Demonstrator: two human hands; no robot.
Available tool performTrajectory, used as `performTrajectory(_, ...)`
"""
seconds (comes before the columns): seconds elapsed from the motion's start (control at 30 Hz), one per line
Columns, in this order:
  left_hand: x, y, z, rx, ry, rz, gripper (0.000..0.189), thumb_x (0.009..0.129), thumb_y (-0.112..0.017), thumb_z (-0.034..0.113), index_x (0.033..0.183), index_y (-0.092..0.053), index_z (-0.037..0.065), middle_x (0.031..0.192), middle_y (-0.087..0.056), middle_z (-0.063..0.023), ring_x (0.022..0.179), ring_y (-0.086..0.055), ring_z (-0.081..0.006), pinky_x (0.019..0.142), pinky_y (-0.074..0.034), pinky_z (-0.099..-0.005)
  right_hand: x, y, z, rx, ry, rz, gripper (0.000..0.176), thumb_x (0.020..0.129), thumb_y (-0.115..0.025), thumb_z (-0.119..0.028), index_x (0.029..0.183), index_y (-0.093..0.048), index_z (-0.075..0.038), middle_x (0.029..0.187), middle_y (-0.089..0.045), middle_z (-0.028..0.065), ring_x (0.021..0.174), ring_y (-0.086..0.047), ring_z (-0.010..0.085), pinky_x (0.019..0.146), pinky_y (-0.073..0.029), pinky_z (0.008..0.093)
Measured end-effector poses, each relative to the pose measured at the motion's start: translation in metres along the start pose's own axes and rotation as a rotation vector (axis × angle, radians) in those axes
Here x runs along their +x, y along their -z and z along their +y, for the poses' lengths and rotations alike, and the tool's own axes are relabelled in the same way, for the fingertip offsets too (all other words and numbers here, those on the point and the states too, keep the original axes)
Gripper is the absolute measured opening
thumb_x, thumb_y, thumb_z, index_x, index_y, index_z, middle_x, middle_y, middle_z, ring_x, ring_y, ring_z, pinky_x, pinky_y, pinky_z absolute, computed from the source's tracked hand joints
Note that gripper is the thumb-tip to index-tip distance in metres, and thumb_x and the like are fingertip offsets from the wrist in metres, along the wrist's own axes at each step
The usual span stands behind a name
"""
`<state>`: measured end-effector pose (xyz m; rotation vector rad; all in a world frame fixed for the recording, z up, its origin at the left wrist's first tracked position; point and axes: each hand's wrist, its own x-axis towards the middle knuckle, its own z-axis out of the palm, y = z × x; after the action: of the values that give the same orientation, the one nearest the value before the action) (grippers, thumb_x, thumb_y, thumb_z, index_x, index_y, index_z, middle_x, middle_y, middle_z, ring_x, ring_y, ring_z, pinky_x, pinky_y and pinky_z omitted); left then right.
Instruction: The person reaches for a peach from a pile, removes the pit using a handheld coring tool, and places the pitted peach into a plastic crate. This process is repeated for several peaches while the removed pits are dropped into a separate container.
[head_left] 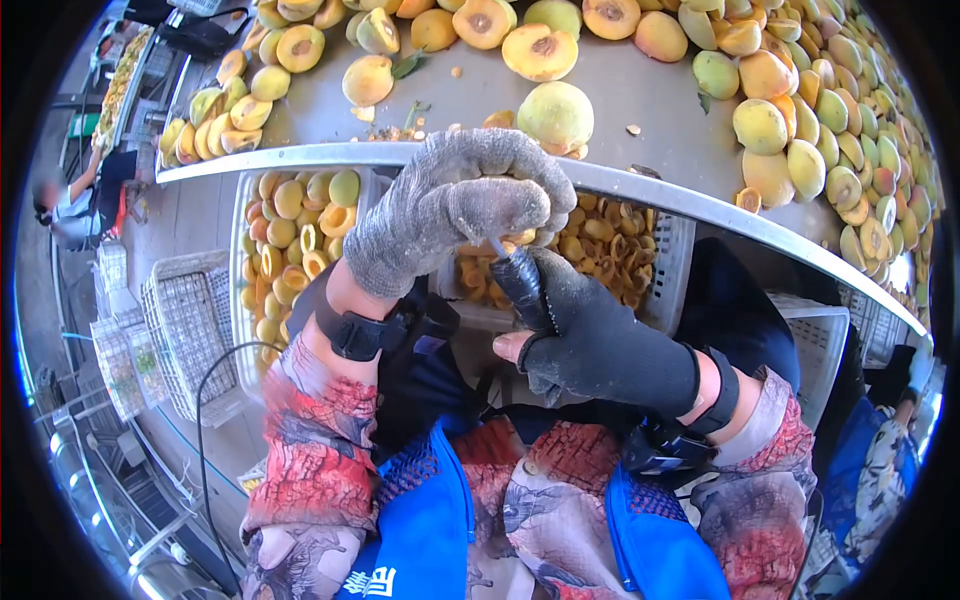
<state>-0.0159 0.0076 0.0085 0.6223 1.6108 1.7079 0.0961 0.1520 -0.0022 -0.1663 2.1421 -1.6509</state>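
My left hand [460,205], in a dusty grey knit glove, is curled closed just below the table's metal edge. A sliver of a peach [521,237] shows under its fingers; the rest is covered by the glove. My right hand [610,340], in a black glove with a bare thumb tip, is wrapped round the black taped handle of a pitting knife [522,287]. Its thin metal shaft points up into the left hand's grip, and the tip is hidden. Beyond the left hand, a whole peach [555,117] and a halved peach [540,52] lie on the metal table [450,100].
Peach halves [850,130] are heaped along the table's right side. Below its rim stand a crate of peaches [243,290] and another crate of cut pieces [672,265]. White crates [180,330] are stacked at left. Co-workers [80,215] [880,470] are on both sides.
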Motion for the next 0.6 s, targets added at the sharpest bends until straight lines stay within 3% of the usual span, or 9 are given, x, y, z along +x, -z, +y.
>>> performTrajectory(0.07, -0.001, -0.002, -0.004, -0.041, -0.027, 0.000, 0.047, 0.070, -0.064, 0.039, 0.088, -0.063, -0.004, 0.074, -0.062, -0.0129, 0.068, -0.059, -0.0198, 0.063, -0.048, -0.0295, 0.003, 0.010, -0.013, 0.498, -0.222, -0.176, 0.048, 0.076, -0.068, -0.011, 0.115, -0.042, -0.001, 0.073, -0.053, 0.0045, 0.055, -0.055, 0.0114, 0.046, -0.043, 0.0248)
performTrajectory(0.17, -0.001, -0.003, -0.004, -0.086, -0.057, 0.011, 0.048, 0.070, -0.064, 0.040, 0.089, -0.061, -0.004, 0.076, -0.062, -0.0141, 0.068, -0.059, -0.0206, 0.062, -0.048, -0.0303, 0.001, 0.025, -0.019, 0.771, -0.421, -0.358, 0.035, 0.074, -0.068, -0.009, 0.100, -0.044, -0.003, 0.067, -0.049, 0.0037, 0.045, -0.049, 0.0094, 0.038, -0.037, 0.0198)
performTrajectory(0.27, -0.003, -0.004, -0.001, -0.154, -0.058, -0.011, 0.050, 0.070, -0.063, 0.041, 0.091, -0.060, -0.005, 0.077, -0.062, -0.0152, 0.068, -0.059, -0.0216, 0.061, -0.048, -0.0308, 0.000, 0.029, -0.007, 1.041, -0.373, -0.527, 0.029, 0.077, -0.065, -0.013, 0.098, -0.046, -0.005, 0.072, -0.049, 0.0024, 0.054, -0.049, 0.0059, 0.044, -0.040, 0.0183)
performTrajectory(0.33, -0.003, -0.005, 0.002, -0.238, -0.074, -0.043, 0.030, 0.077, -0.062, 0.026, 0.088, -0.063, -0.001, 0.080, -0.061, -0.0072, 0.073, -0.056, -0.0144, 0.069, -0.046, -0.0267, 0.000, 0.022, -0.009, 1.154, -0.354, -0.550, 0.029, 0.076, -0.067, -0.012, 0.091, -0.043, -0.006, 0.071, -0.047, 0.0013, 0.052, -0.046, 0.0063, 0.043, -0.038, 0.0189)
performTrajectory(0.4, -0.005, -0.008, 0.002, -0.316, -0.096, -0.029, 0.031, 0.079, -0.060, 0.027, 0.090, -0.062, -0.001, 0.081, -0.061, -0.0077, 0.074, -0.057, -0.0149, 0.069, -0.047, -0.0269, -0.002, 0.017, -0.011, 1.347, -0.318, -0.566, 0.030, 0.075, -0.067, -0.013, 0.090, -0.042, -0.005, 0.071, -0.047, 0.0014, 0.051, -0.045, 0.0062, 0.042, -0.036, 0.0180)
performTrajectory(0.47, -0.006, -0.011, 0.000, -0.385, -0.123, -0.017, 0.032, 0.081, -0.059, 0.029, 0.092, -0.061, -0.002, 0.082, -0.060, -0.0082, 0.075, -0.058, -0.0155, 0.069, -0.047, -0.0271, 0.000, 0.021, -0.012, 1.333, -0.350, -0.597, 0.031, 0.074, -0.067, -0.013, 0.093, -0.043, -0.005, 0.070, -0.047, 0.0008, 0.052, -0.046, 0.0068, 0.043, -0.036, 0.0186)
performTrajectory(0.53, -0.006, -0.016, -0.002, -0.549, -0.169, 0.113, 0.035, 0.086, -0.054, 0.031, 0.097, -0.059, -0.001, 0.085, -0.060, -0.0092, 0.076, -0.059, -0.0166, 0.069, -0.048, -0.0275, 0.004, 0.025, -0.022, 1.257, -0.435, -0.448, 0.033, 0.070, -0.067, -0.003, 0.089, -0.039, -0.005, 0.061, -0.044, 0.0039, 0.043, -0.041, 0.0088, 0.036, -0.028, 0.0201)
performTrajectory(0.57, -0.008, -0.019, 0.000, -0.490, -0.202, 0.200, 0.036, 0.090, -0.049, 0.033, 0.100, -0.057, -0.001, 0.087, -0.060, -0.0100, 0.077, -0.060, -0.0174, 0.070, -0.049, -0.0281, 0.008, 0.027, -0.017, 0.944, -0.375, -0.357, 0.032, 0.074, -0.065, -0.003, 0.097, -0.043, -0.004, 0.066, -0.050, 0.0052, 0.050, -0.050, 0.0151, 0.044, -0.040, 0.0251)
performTrajectory(0.6, -0.006, -0.018, -0.002, -0.486, -0.220, 0.203, 0.036, 0.090, -0.049, 0.033, 0.100, -0.057, -0.001, 0.087, -0.060, -0.0100, 0.077, -0.060, -0.0174, 0.070, -0.049, -0.0281, 0.013, 0.023, -0.011, 0.927, -0.368, -0.362, 0.032, 0.074, -0.065, -0.003, 0.097, -0.043, -0.004, 0.066, -0.050, 0.0052, 0.050, -0.050, 0.0151, 0.044, -0.040, 0.0251)
